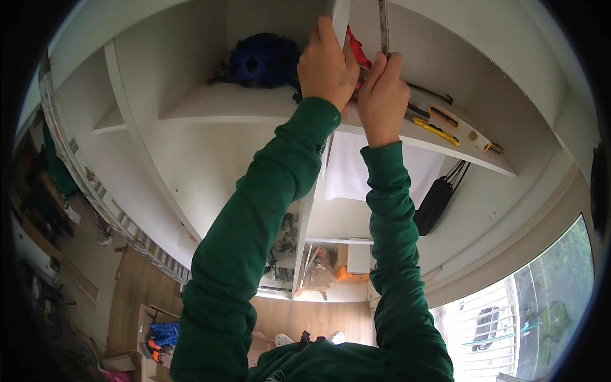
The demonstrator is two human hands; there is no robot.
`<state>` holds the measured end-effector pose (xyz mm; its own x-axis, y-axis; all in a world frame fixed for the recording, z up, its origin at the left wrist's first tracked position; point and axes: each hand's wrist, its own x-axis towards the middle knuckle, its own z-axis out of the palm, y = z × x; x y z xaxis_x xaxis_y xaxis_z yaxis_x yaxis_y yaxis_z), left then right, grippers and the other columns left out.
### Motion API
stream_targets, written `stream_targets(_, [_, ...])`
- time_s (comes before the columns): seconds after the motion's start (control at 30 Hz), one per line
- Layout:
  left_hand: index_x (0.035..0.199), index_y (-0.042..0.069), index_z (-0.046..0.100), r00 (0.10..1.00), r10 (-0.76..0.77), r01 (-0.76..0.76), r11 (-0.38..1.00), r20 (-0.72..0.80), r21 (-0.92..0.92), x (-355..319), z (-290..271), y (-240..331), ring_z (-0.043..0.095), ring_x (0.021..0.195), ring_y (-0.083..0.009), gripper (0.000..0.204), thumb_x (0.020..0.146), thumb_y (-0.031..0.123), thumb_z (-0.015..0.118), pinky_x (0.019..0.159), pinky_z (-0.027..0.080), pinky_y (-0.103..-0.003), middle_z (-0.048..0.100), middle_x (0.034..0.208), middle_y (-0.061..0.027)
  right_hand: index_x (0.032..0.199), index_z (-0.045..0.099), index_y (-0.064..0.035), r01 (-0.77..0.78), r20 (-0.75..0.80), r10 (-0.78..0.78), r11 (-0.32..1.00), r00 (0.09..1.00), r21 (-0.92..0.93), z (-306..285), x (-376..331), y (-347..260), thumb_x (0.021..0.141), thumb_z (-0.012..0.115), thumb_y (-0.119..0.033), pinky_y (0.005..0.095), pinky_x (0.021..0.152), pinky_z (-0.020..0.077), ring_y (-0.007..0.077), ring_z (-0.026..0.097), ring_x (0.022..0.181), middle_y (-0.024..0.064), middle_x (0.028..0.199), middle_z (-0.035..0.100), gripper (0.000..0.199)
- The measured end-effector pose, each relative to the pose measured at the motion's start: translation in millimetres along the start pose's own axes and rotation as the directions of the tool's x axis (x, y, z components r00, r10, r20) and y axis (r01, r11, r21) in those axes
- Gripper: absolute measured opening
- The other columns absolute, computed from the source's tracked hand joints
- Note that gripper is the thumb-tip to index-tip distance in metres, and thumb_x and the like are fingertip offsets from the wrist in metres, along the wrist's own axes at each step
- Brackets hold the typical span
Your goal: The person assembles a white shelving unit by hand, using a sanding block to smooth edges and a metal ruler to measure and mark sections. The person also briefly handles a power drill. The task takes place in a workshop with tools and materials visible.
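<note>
Both my arms reach up in green sleeves into a white cabinet. My left hand (329, 67) is wrapped round the front edge of a white upright panel (342, 19). Just right of it, my right hand (384, 99) is closed on the lower end of a narrow, speckled metal strip (384, 25), which runs upward out of view; its exact kind is unclear. Something red (358, 49) shows between my hands, partly hidden. On the shelf to the right lie a spirit level (471, 134), a yellow utility knife (436, 132) and a thin black bar (429, 92).
A blue helmet (264, 60) sits on the left shelf. Below the right shelf hang a black drawstring bag (436, 202) and a white sheet (356, 169). Lower shelves hold tools and an orange item (351, 275). A window (528, 312) is at lower right, a ladder-like rack (137, 235) at left.
</note>
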<state>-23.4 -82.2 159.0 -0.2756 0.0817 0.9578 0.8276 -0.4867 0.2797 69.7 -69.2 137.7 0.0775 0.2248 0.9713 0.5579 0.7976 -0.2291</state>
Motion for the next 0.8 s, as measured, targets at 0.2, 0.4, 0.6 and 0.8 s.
stream_targets(0.2, [0.118,-0.003,0.044,0.998,-0.043,0.044,0.999,0.038,-0.011,0.7,-2.0,2.5,0.065,0.083,-0.0463,0.038,0.087,0.008,0.062,0.068,0.055,-0.051,0.061,0.1,-0.0244,0.095,0.044,-0.0019,-0.005,-0.04,0.005,1.0,0.999,0.022,-1.4,4.7,-6.2,0.106,0.044,-0.027,0.0491,0.049,0.0489,0.0457,0.062,0.058,0.0233,0.062,0.061,0.027])
stream_targets(0.4, [0.116,-0.002,0.044,0.997,-0.064,0.064,0.998,0.051,0.003,1.0,-3.2,4.2,0.065,0.084,-0.0457,0.035,0.088,0.01,0.062,0.068,0.055,-0.05,0.061,0.099,-0.0238,0.097,0.045,-0.0019,-0.064,-0.017,0.065,0.997,0.998,0.044,-3.1,1.5,-9.0,0.105,0.045,-0.026,0.0486,0.052,0.0502,0.0445,0.063,0.06,0.0237,0.066,0.062,0.025])
stream_targets(0.6, [0.111,-0.002,0.044,0.999,-0.041,0.041,0.999,0.012,-0.005,3.6,-1.9,5.8,0.065,0.082,-0.0458,0.031,0.089,0.011,0.062,0.067,0.055,-0.05,0.061,0.097,-0.0239,0.097,0.044,-0.0018,-0.049,-0.018,0.049,0.999,0.999,0.014,-2.2,-4.6,-8.9,0.105,0.045,-0.025,0.048,0.051,0.049,0.0444,0.063,0.061,0.0233,0.067,0.063,0.025])
stream_targets(0.8, [0.11,-0.002,0.044,0.997,-0.068,0.069,0.998,0.042,-0.01,2.0,-2.2,5.3,0.065,0.081,-0.0458,0.03,0.09,0.011,0.062,0.064,0.055,-0.05,0.061,0.097,-0.0245,0.097,0.044,-0.002,-0.114,0.035,0.113,0.993,0.993,0.038,-8.9,-9.2,-12.4,0.106,0.045,-0.025,0.0488,0.05,0.0478,0.045,0.062,0.06,0.0233,0.066,0.062,0.024])
